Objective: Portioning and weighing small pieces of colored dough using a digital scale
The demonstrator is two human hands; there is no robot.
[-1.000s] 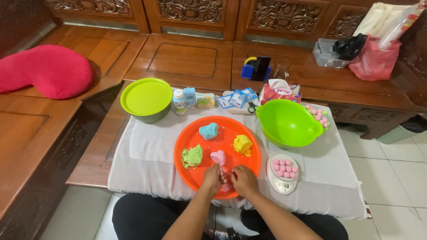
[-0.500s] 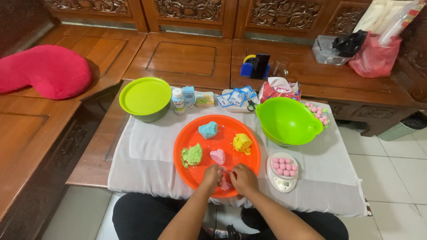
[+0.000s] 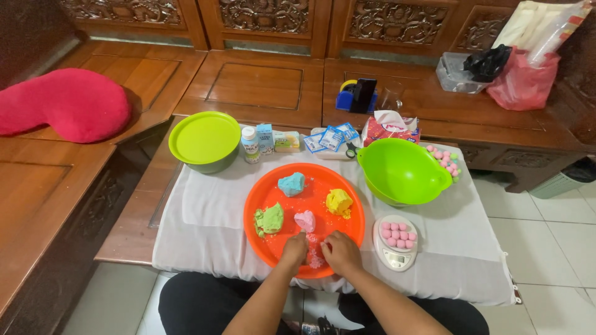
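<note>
An orange round tray (image 3: 267,197) lies on a white cloth on the low table. On it sit a blue dough lump (image 3: 291,183), a yellow lump (image 3: 339,201), a green lump (image 3: 269,219) and a pink lump (image 3: 305,219). My left hand (image 3: 293,249) and my right hand (image 3: 340,250) rest close together at the tray's near edge, fingers pinching small pink dough bits (image 3: 313,246) between them. A small white scale (image 3: 396,244) right of the tray carries several pink dough balls.
A green empty bowl (image 3: 402,170) stands right of the tray, a lidded green bowl (image 3: 205,140) at the back left. Small bottles, packets and scissors line the table's far side. More pink balls (image 3: 446,160) lie behind the bowl. A red cushion (image 3: 62,104) lies on the bench.
Both hands have stayed at the tray's near edge, shifting slightly while working the pink dough. Nothing else has moved.
</note>
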